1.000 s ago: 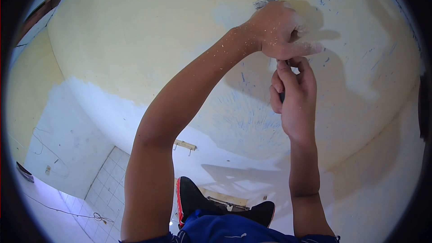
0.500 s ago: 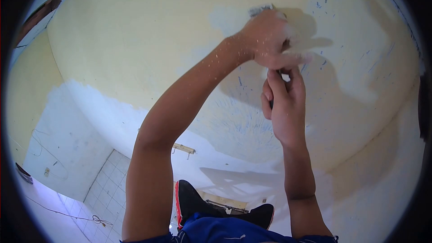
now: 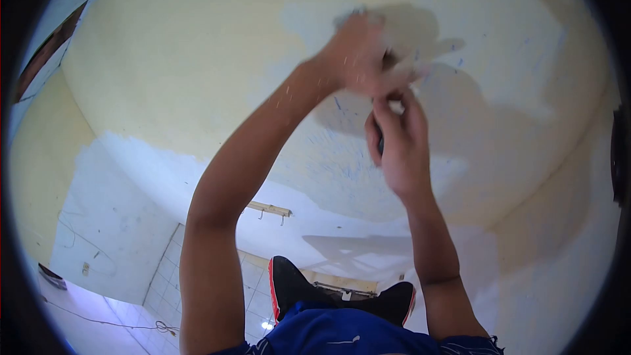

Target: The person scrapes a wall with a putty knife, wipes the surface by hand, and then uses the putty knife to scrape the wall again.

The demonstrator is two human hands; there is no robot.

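Note:
Against the yellowish wall [image 3: 197, 59], my left hand [image 3: 361, 56] is raised and blurred, its fingers around something I cannot make out. A greyish edge [image 3: 348, 16] shows beyond its knuckles, close to a pale patch. Pale flecks dot the left forearm. Just below it, my right hand [image 3: 402, 138] is closed around a dark handle [image 3: 381, 143]; its fingertips come near the left hand's underside. Whatever joins or separates the two hands there is hidden. Blue marks [image 3: 348, 164] and whitish smears cover the wall around them.
Below are my dark shoes [image 3: 299, 289] with red edges. A hook rail [image 3: 269, 210] is on the lower wall. White floor tiles [image 3: 167, 269] and a loose cable [image 3: 105, 321] lie at lower left. A wall socket [image 3: 85, 267] is at far left.
Both hands appear further left in view, still close together. The wall and floor have shifted in the picture, with the shoes now a little further right.

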